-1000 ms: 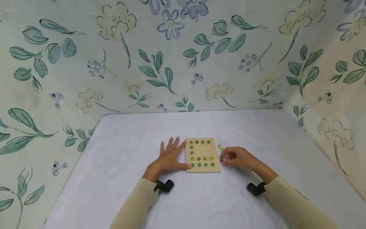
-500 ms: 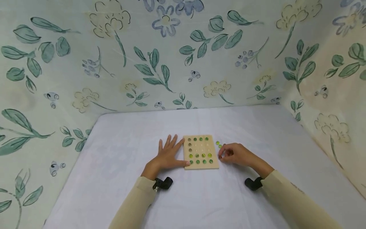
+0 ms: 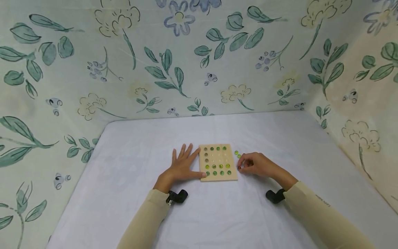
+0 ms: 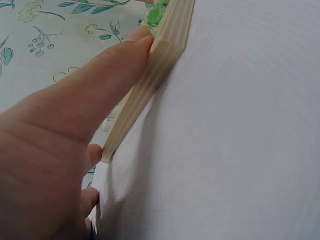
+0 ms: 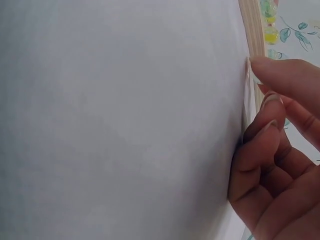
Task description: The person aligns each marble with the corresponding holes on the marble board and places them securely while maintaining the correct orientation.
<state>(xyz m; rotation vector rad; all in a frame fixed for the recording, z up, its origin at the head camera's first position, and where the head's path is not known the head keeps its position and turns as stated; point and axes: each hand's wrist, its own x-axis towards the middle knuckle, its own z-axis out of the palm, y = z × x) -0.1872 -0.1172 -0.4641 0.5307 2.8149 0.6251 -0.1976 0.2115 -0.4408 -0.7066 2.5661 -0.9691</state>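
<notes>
A square wooden board (image 3: 220,158) with rows of round hollows lies flat on the table. Green marbles (image 3: 218,148) line its far row, brownish ones (image 3: 206,155) its left side, and yellow-green (image 3: 227,166) and green ones fill the two nearest rows. My left hand (image 3: 180,168) is spread flat at the board's left side, its thumb (image 4: 117,62) resting on the near left corner. Right of the board, my right hand (image 3: 256,164) pinches a small dark brown marble (image 3: 239,167) between thumb and forefinger, low by the table; its other fingers curl loosely.
Two loose yellow-green marbles (image 3: 236,152) lie on the white cloth (image 3: 149,138) just beyond my right fingers. A floral curtain (image 3: 174,69) rises behind the table and along its sides. Black cameras (image 3: 178,196) are strapped to both wrists.
The head view has tipped slightly, so everything sits a bit higher in the picture. Both hands stay nearly in place, the right fingers still at the brown marble.
</notes>
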